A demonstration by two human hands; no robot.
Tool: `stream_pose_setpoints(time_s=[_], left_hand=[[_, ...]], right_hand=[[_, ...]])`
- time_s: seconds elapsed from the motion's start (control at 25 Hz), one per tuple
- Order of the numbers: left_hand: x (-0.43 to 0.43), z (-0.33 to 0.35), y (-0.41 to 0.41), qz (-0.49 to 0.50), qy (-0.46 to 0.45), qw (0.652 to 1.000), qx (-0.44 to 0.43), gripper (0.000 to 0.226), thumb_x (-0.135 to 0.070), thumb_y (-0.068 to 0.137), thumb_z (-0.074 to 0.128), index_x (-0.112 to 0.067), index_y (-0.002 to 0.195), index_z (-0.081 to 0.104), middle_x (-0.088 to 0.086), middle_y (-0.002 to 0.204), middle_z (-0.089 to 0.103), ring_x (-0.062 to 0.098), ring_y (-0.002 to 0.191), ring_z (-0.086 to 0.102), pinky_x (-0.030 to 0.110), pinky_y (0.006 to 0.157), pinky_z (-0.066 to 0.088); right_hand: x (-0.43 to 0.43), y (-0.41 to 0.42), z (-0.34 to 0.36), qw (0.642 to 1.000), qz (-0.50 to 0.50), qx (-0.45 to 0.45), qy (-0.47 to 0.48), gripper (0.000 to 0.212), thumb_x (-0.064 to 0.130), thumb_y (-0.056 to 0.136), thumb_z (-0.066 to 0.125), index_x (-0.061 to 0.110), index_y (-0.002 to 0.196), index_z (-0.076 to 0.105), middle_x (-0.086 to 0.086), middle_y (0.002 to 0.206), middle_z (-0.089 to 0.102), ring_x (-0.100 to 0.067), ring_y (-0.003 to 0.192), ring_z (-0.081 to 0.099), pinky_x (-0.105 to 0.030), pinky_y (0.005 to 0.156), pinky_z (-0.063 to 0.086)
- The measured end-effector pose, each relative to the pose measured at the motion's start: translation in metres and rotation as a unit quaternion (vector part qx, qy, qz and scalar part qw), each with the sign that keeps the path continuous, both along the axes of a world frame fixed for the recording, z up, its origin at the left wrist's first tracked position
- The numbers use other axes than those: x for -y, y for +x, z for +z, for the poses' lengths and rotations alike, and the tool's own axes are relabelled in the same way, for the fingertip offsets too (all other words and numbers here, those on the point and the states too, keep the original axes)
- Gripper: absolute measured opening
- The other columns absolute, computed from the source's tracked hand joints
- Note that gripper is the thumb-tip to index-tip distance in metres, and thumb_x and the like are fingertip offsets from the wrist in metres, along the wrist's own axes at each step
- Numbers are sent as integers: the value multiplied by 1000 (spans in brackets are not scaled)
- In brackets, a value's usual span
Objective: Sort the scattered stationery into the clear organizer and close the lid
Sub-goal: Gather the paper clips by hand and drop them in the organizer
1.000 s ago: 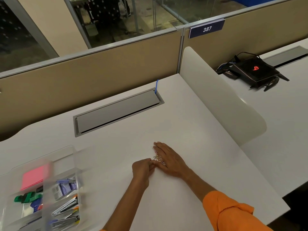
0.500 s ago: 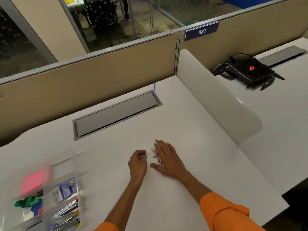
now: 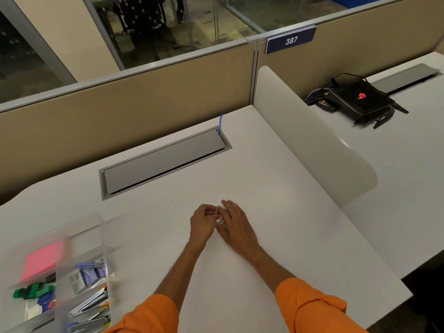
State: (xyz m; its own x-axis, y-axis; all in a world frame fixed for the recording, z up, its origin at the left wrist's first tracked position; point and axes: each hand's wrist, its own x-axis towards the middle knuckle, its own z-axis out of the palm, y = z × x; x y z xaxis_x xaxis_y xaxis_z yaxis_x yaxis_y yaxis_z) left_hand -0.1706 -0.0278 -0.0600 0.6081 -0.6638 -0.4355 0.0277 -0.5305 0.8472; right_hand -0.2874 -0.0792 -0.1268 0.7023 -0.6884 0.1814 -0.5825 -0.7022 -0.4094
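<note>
A small heap of coloured paper clips [image 3: 221, 221] lies on the white desk [image 3: 276, 212], squeezed between my two hands. My left hand [image 3: 202, 223] is curled, its fingertips pinching at the heap's left side. My right hand [image 3: 235, 223] lies flat with straight fingers, pressing the clips from the right and covering most of them. The clear organizer [image 3: 102, 239] stands at the lower left, well apart from both hands. It holds pink sticky notes [image 3: 44, 260], green clips [image 3: 32, 291], small staple boxes [image 3: 86, 275] and metal staplers [image 3: 92, 302].
A grey cable hatch [image 3: 163, 162] is set into the desk behind my hands, with a blue tie at its right end. A white curved divider [image 3: 300, 138] bounds the desk on the right. A black device [image 3: 360, 100] with a red logo sits on the neighbouring desk.
My left hand drew away from the clips, then came back against the heap. My right hand stayed flat on them. The view shifted slightly.
</note>
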Motion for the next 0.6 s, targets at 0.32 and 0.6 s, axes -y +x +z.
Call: stream_pose_setpoints(time_s=[0.32,0.6], left_hand=[[-9,-8,8,47,-31,998,11,29,7,83,46,-8,101,63,5,92,72,16,87,71,35,84,58],[-24,-16,8,95,-76,992,-19,30,9,84,46,-10,100,64,6,94,73,17,86,72,34,84,58]], right_hand=[[13,6,5,999,18,13,-49,21,31,100,40,22,109,57,4,118,53,-13,111,49,-30,94,38],[20,14,4,995,-3,-29,-100,23,35,99,43,18,86,52,1,85,52,-20,76,46,-34,66,42]])
